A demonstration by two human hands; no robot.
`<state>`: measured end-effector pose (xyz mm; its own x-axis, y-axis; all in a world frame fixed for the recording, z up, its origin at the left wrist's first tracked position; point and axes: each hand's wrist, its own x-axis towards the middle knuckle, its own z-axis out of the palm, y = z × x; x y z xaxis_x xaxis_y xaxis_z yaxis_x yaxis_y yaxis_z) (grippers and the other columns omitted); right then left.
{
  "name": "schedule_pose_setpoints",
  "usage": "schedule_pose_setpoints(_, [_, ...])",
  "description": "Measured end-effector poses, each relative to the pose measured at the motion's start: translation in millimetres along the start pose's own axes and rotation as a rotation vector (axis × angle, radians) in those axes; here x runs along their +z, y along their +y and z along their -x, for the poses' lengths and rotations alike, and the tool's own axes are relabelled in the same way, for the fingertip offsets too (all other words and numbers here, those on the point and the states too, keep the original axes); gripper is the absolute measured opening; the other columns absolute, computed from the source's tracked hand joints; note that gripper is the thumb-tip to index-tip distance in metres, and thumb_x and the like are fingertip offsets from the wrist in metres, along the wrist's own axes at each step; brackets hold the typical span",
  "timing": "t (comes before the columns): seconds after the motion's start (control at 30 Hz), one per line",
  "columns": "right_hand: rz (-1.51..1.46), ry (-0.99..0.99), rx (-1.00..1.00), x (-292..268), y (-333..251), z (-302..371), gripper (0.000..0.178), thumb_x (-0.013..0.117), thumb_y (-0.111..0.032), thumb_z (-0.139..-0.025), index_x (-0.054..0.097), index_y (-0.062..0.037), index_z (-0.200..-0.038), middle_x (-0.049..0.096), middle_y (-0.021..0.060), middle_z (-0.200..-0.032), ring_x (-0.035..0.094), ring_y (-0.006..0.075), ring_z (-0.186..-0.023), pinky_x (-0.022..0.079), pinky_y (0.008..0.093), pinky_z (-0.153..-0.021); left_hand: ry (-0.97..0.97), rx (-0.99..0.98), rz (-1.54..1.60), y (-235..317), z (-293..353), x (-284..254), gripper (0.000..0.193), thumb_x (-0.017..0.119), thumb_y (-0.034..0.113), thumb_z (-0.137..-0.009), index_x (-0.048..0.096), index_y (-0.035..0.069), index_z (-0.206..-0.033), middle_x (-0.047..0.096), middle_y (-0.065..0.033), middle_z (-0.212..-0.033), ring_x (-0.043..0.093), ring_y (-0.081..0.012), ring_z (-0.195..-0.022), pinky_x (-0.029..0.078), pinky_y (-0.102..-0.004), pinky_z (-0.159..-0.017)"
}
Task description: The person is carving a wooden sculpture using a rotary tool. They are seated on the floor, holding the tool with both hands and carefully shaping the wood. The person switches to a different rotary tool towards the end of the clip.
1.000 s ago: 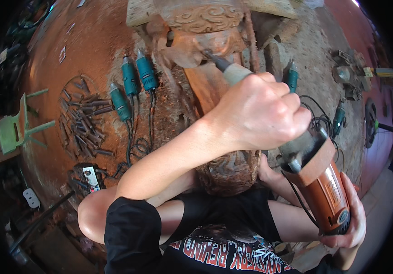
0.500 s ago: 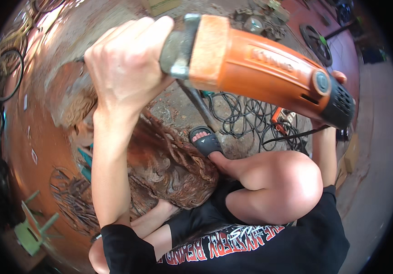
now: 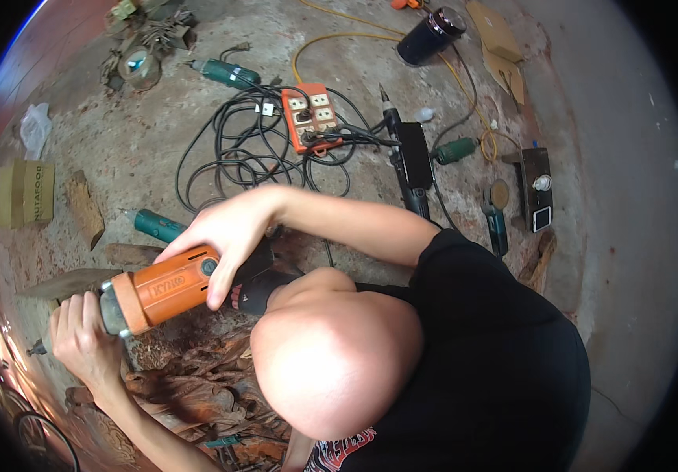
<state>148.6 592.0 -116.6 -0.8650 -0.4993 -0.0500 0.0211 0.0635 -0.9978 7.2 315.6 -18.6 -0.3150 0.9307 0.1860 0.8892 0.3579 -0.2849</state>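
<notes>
An orange die grinder point(image 3: 169, 289) is held between my two hands, its metal bit pointing to the far left. My left hand point(image 3: 83, 338) wraps round the grey neck near the bit. At the other end my right hand point(image 3: 232, 224) grips the rear of the body from above, thumb beside the round cap. Below the grinder, by my bent knee, lies a brown carved wood piece point(image 3: 197, 385) with twisting relief; the knee hides part of it. A slim green tool point(image 3: 225, 441) rests on the carving.
Coiled black cables point(image 3: 232, 149) run to an orange power strip point(image 3: 307, 118). Green power tools point(image 3: 158, 226) lie about the concrete floor, with a black tool point(image 3: 408, 157), a dark tumbler point(image 3: 431, 36), a small bench point(image 3: 535, 189) and a cardboard box point(image 3: 24, 193). A plank point(image 3: 87, 283) lies beside the grinder.
My view has swung to the right, showing more floor. The grinder, held up close before, now sits lower left and farther away. My right hand now shows over its rear end.
</notes>
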Motion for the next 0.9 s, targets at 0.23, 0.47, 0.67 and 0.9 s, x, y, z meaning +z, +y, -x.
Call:
schedule_pose_setpoints(0.23, [0.277,0.332,0.127,34.4,29.5,-64.6,0.090,0.090,-0.037,-0.056,0.060,0.0047,-0.129,0.073,0.0226,-0.109,0.072,0.0353,-0.103,0.057,0.0418,-0.092,-0.022,0.069,0.112,0.7,-27.1,47.9,0.042,0.066,-0.003,-0.068,0.072,0.009,-0.108,0.070,-0.0124,-0.114,0.062,-0.0351,-0.119,0.047,-0.0481,-0.103])
schedule_pose_setpoints(0.47, [0.278,0.749,0.340,-27.1,105.4,-176.8,0.073,0.090,-0.036,-0.056,0.066,0.0009,-0.115,0.075,0.0200,-0.106,0.073,0.0342,-0.101,0.057,0.0415,-0.091,0.240,-0.568,0.426,42.5,-13.7,33.1,0.057,0.071,0.000,-0.078,0.065,0.017,-0.133,0.054,-0.0146,-0.134,0.048,-0.0375,-0.132,0.038,-0.0518,-0.113])
schedule_pose_setpoints(0.67, [0.434,0.868,0.568,-86.9,181.7,-262.4,0.072,0.091,-0.038,-0.058,0.069,0.0014,-0.114,0.071,0.0223,-0.113,0.067,0.0372,-0.111,0.055,0.0438,-0.097,0.126,-0.809,0.963,141.4,37.9,45.0,0.047,0.075,-0.001,-0.080,0.070,0.012,-0.125,0.056,-0.0161,-0.132,0.055,-0.0352,-0.123,0.048,-0.0433,-0.104])
schedule_pose_setpoints(0.9, [0.650,0.909,0.795,-109.1,204.3,-282.4,0.071,0.091,-0.050,-0.058,0.076,-0.0068,-0.112,0.063,0.0158,-0.125,0.058,0.0312,-0.121,0.052,0.0458,-0.099,0.019,-0.801,1.175,162.9,43.0,49.9,0.041,0.075,-0.001,-0.081,0.073,0.011,-0.120,0.057,-0.0163,-0.133,0.060,-0.0329,-0.119,0.052,-0.0408,-0.100])
